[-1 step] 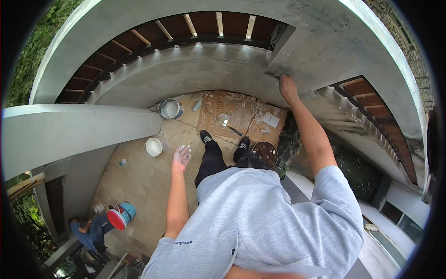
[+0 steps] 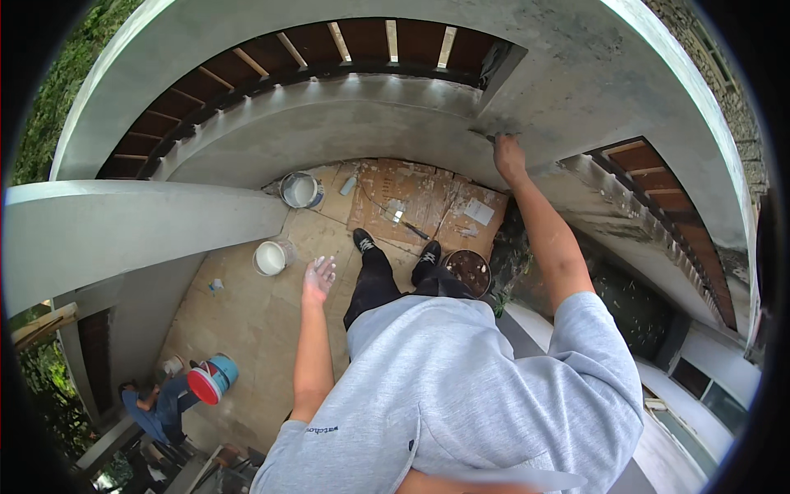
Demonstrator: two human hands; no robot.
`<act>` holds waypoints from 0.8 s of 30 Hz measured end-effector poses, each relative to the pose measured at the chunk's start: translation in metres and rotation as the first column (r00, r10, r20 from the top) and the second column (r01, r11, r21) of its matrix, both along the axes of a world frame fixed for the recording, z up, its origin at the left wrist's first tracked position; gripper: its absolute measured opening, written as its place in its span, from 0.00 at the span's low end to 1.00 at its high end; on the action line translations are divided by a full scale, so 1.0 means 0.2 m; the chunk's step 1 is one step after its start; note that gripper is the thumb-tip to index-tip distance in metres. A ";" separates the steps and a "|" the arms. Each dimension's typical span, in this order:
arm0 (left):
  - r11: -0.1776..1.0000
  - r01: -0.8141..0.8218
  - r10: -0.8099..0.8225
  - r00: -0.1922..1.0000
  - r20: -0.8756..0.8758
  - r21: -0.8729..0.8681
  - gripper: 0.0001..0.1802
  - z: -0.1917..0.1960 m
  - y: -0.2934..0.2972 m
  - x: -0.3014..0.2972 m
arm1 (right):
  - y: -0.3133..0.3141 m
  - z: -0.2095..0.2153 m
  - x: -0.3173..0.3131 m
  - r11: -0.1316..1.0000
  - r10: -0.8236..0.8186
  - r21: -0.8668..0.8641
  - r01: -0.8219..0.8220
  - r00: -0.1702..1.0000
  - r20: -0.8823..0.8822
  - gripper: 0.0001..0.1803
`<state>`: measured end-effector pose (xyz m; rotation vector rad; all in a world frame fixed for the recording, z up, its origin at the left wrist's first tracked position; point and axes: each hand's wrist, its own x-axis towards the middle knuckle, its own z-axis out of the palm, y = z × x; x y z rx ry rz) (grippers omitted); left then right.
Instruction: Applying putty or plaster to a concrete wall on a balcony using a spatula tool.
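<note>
My right hand (image 2: 509, 160) is raised at the end of my outstretched arm and closed round what looks like a plastering trowel (image 2: 481, 134). Its thin dark blade lies close to the grey plastered wall (image 2: 395, 123), seen nearly edge-on, so I cannot tell how much of it touches. My left hand (image 2: 318, 278) is held palm up in front of me, fingers apart and smeared white, with nothing in it. Nearest to that hand, on the floor, stands a white bucket (image 2: 270, 258). Farther off, by the wall, is another bucket (image 2: 301, 191) with pale stuff inside.
Cardboard (image 2: 378, 189) covers the floor by the wall; a dark-handled tool (image 2: 417, 231) and a white sheet (image 2: 478, 212) lie on it. A round pot (image 2: 467, 272) stands beside my right shoe. At lower left another person (image 2: 156, 412) is near a blue and red bucket (image 2: 212, 379).
</note>
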<state>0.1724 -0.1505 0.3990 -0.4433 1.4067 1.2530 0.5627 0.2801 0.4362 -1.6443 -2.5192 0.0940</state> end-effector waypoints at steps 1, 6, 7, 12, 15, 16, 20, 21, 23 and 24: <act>1.000 -0.026 0.026 1.000 -0.002 0.000 0.23 0.00 -0.03 -0.01 | -0.01 -0.02 -0.03 0.998 -0.040 -0.050 0.042 0.999 0.032 0.07; 0.993 -0.112 0.112 0.994 -0.020 -0.039 0.21 0.03 -0.19 -0.08 | 0.00 -0.13 -0.11 0.991 -0.059 -0.115 0.065 0.997 0.054 0.08; 0.992 -0.099 0.096 0.994 -0.047 -0.074 0.21 0.05 -0.22 -0.10 | 0.00 -0.20 -0.10 0.991 -0.081 -0.104 0.087 0.995 0.064 0.08; 0.989 0.000 -0.023 0.988 -0.152 -0.147 0.21 0.18 -0.36 -0.18 | -0.05 -0.44 -0.13 0.973 -0.133 -0.176 0.146 0.988 0.083 0.09; 0.982 -0.023 -0.004 0.990 -0.140 -0.190 0.23 0.18 -0.41 -0.25 | -0.19 -0.48 -0.16 0.903 -0.269 -0.330 0.276 0.961 0.068 0.10; 0.971 -0.095 0.065 0.988 -0.138 -0.219 0.23 0.16 -0.39 -0.25 | -0.31 -0.45 -0.19 0.894 -0.317 -0.324 0.309 0.948 0.029 0.11; 0.978 0.031 -0.053 0.993 -0.106 -0.204 0.23 0.06 -0.20 -0.22 | -0.71 -0.35 -0.08 0.783 -0.513 -0.594 0.183 0.730 -0.452 0.16; 0.978 0.129 -0.151 0.980 -0.129 -0.162 0.22 0.05 -0.11 -0.17 | -0.81 -0.26 -0.08 0.610 -0.677 -0.783 0.123 0.595 -0.434 0.15; 0.942 0.312 -0.330 0.926 -0.182 -0.122 0.21 0.03 0.12 -0.06 | -0.93 -0.05 -0.06 0.408 -0.813 -0.913 0.014 0.461 -0.356 0.14; 0.910 0.393 -0.412 0.887 -0.207 -0.130 0.21 0.03 0.24 0.02 | -1.00 0.01 -0.04 0.331 -0.862 -0.933 -0.143 0.357 -0.360 0.14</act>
